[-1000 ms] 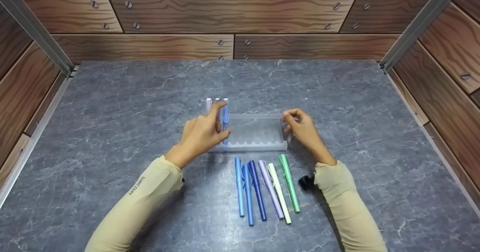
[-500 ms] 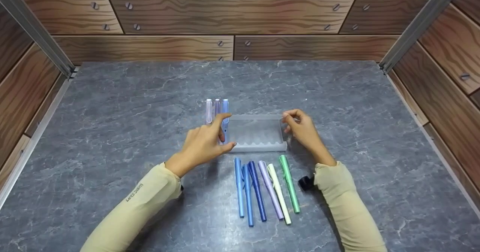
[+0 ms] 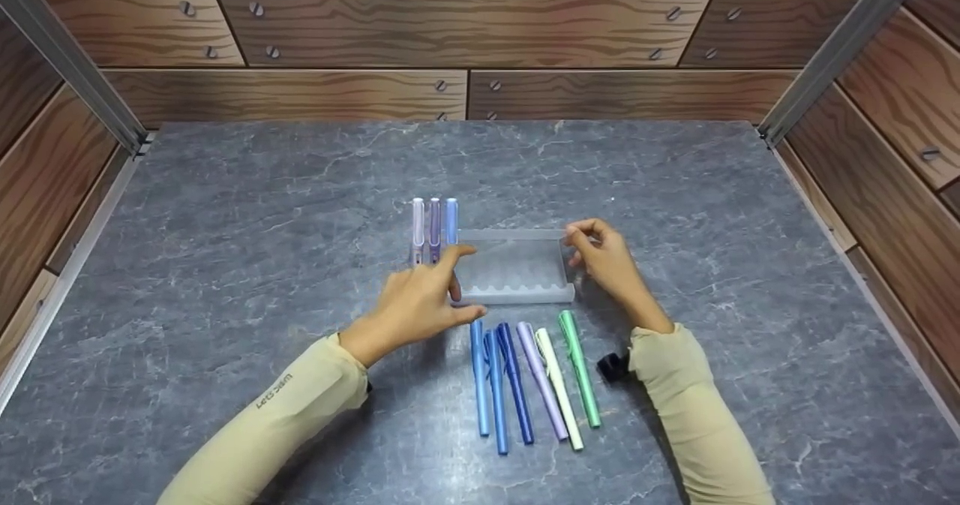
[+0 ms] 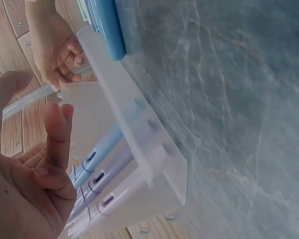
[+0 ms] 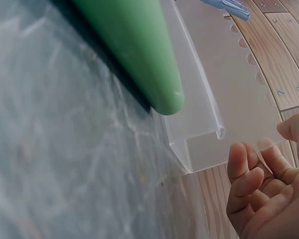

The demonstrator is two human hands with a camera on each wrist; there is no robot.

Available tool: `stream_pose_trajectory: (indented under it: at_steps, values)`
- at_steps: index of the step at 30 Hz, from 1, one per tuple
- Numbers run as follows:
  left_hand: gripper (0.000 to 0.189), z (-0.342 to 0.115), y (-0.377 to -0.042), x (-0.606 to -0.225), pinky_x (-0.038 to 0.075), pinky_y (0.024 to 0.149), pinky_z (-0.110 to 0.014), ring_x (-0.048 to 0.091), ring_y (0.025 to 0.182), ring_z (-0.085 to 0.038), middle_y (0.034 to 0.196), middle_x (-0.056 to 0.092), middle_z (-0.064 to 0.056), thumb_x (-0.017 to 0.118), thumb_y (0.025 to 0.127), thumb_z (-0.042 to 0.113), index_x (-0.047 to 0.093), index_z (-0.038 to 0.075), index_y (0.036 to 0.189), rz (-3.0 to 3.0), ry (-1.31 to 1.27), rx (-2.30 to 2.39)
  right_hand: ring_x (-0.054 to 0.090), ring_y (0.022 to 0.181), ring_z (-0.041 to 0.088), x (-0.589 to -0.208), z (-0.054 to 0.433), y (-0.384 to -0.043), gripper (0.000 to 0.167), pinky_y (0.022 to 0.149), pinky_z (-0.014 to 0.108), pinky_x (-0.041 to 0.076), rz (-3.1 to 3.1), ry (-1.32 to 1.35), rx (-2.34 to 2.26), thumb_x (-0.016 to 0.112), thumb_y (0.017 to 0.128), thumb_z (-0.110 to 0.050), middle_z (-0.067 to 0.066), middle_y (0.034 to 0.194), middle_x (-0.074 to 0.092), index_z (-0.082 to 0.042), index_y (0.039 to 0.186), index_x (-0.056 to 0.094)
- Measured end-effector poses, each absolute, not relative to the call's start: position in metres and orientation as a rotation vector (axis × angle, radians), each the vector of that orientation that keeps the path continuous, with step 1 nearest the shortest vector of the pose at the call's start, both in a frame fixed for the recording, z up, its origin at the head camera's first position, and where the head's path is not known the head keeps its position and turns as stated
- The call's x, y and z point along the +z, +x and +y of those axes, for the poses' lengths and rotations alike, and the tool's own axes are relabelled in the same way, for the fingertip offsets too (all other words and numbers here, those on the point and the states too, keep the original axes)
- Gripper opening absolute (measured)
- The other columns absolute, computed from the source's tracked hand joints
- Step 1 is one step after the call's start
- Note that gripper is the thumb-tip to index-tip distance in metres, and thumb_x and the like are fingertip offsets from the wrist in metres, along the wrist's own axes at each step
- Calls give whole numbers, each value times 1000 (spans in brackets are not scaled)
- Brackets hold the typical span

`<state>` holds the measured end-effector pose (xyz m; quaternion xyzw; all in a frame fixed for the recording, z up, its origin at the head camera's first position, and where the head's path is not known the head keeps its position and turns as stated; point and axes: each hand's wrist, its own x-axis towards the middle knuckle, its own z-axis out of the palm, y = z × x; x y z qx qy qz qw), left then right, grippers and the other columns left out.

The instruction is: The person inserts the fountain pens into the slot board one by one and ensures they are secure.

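In the head view a clear plastic pen tray [image 3: 517, 265] with a notched front lip sits mid-table. Three capped pens lie side by side in its left end: a pale lilac pen [image 3: 418, 223], a purple pen [image 3: 435, 223] and a light blue pen [image 3: 451, 220]. My left hand [image 3: 412, 302] hovers over the tray's front left, thumb and index finger apart, nothing between them. It hides the lower part of these pens. My right hand [image 3: 604, 254] pinches the tray's back right corner between thumb and fingers; the right wrist view shows the fingers [image 5: 246, 179] at the tray's edge.
In front of the tray lie several loose pens: a blue pen [image 3: 480, 385], a second blue pen [image 3: 496, 400], a dark blue pen [image 3: 515, 385], a lilac pen [image 3: 541, 381], a pale green pen [image 3: 559, 392] and a green pen [image 3: 580, 370]. Wood-patterned walls surround the table.
My left hand has drawn back from the light blue pen in the tray and come nearer the loose pens. The right hand has stayed at the tray's corner.
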<state>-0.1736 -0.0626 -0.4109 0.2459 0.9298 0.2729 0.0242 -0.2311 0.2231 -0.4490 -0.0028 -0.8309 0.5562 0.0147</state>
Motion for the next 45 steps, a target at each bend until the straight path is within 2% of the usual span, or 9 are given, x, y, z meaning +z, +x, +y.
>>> stream_pose_trajectory:
  at_steps: [8,18,23,32,45]
  values:
    - [81,-59,-169,-412,45,52,-28,59,61,-11,82,70,3,76,76,49,40,18,141,2820,754,862,58,60,5,-448,222,-231,30,48,17,41,-2585,-19,1741,53,98,-22,5,90,64,5,111,58]
    - [81,-56,-164,-417,44,51,-28,55,57,-8,74,66,9,76,75,52,41,18,140,2739,727,841,57,59,4,-449,222,-231,24,48,16,40,-2573,-19,1756,53,98,-17,-3,85,61,4,108,57]
    - [82,-54,-161,-418,44,51,-28,55,56,-7,71,64,9,76,74,53,41,17,139,2713,722,796,58,58,4,-449,222,-231,25,47,17,40,-2570,-14,1740,53,98,-18,-3,84,62,4,108,58]
    - [83,-50,-159,-421,38,44,-28,46,50,-10,63,55,6,74,71,61,45,18,136,2729,679,644,59,59,6,-448,222,-232,26,49,17,42,-2576,-24,1737,54,98,-20,-4,85,63,3,110,59]
    - [79,-44,-160,-427,44,57,-32,51,66,-13,73,54,5,74,71,62,50,16,131,2651,632,574,59,59,5,-449,223,-231,27,49,17,41,-2574,-13,1748,54,98,-20,-2,86,62,4,110,58]
